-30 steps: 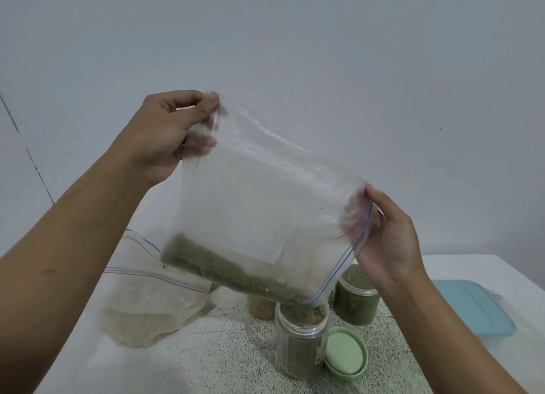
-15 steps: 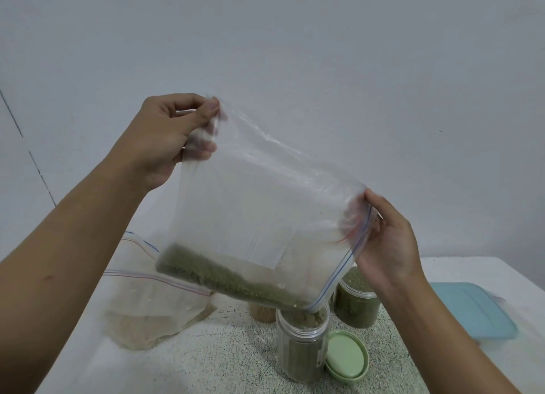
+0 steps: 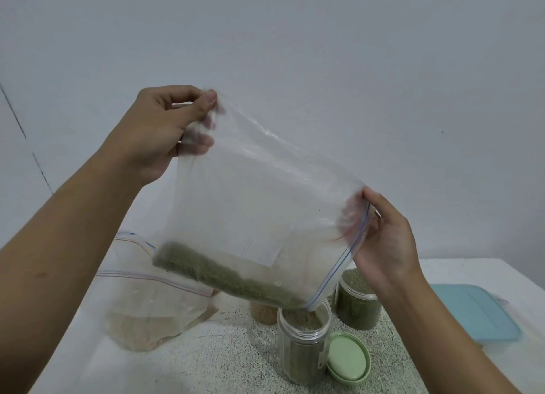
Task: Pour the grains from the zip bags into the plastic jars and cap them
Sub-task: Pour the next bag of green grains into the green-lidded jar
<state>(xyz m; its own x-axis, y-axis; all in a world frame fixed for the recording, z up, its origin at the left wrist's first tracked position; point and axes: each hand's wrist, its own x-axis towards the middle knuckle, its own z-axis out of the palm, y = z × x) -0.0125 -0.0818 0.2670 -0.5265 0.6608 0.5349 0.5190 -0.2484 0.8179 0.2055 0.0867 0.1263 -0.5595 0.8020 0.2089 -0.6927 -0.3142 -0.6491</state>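
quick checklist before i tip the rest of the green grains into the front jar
1. Pour corner over the mouth: ok. The zip bag has its low corner right above the open jar.
2. Grip on the bag: ok. The left hand pinches the raised corner and the right hand holds the zip edge.
3. Lid clear of the pour: ok. The green lid is flipped open beside the jar.
4. Room for the remaining grains: cannot tell. The jar's fill is already near its neck.
5. Jar steadied: not ok. Neither hand touches it.
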